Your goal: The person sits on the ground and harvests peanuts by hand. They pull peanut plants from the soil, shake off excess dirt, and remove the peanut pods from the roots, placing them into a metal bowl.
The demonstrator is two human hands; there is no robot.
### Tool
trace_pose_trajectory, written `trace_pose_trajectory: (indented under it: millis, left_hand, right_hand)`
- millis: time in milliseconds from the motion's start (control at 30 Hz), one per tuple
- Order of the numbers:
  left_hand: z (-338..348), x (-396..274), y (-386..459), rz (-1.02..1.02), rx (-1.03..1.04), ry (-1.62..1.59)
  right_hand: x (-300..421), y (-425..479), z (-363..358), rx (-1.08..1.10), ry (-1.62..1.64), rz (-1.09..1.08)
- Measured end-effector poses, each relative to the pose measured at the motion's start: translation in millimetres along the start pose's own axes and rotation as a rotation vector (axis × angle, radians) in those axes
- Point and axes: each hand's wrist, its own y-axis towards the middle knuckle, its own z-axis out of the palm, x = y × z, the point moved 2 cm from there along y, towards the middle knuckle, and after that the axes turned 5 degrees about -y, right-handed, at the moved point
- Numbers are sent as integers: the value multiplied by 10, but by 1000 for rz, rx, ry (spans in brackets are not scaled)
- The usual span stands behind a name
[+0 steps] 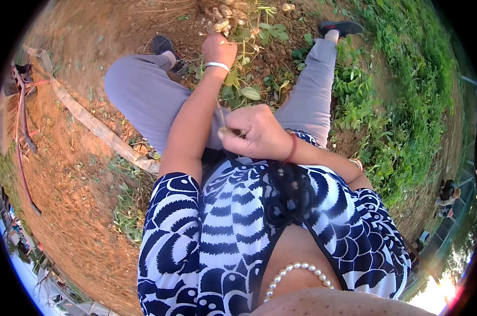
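Observation:
My left hand [219, 50], with a silver bangle at its wrist, reaches to a pile of unshelled peanuts [225, 17] on the soil. Its fingertips are hidden behind the back of the hand, so I cannot tell whether it grips a peanut. Close to my waist, my right hand [257, 132] is curled, thumb against fingers, around a thin plant stem [221, 113] that sticks up from the pinch. A red band circles that wrist. Below the pile, pulled peanut leaves [249, 93] and stalks lie between my legs.
My legs [143, 94] spread to either side over bare soil. A pale flat hose or strip [92, 120] runs along the left, beside a dark-handled tool or branch-like frame [23, 110]. Green peanut plants [361, 91] grow on the right. People [447, 197] are small at the far right.

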Motion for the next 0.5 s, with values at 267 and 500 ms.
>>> trace_pose_trajectory:
  millis: [267, 500]
  left_hand:
    - [92, 274, 161, 54, -44, 77]
    - [142, 286, 76, 234, -195, 173]
  right_hand:
    - [-664, 339, -728, -142, 1014, 312]
    - [-801, 569, -885, -353, 623, 361]
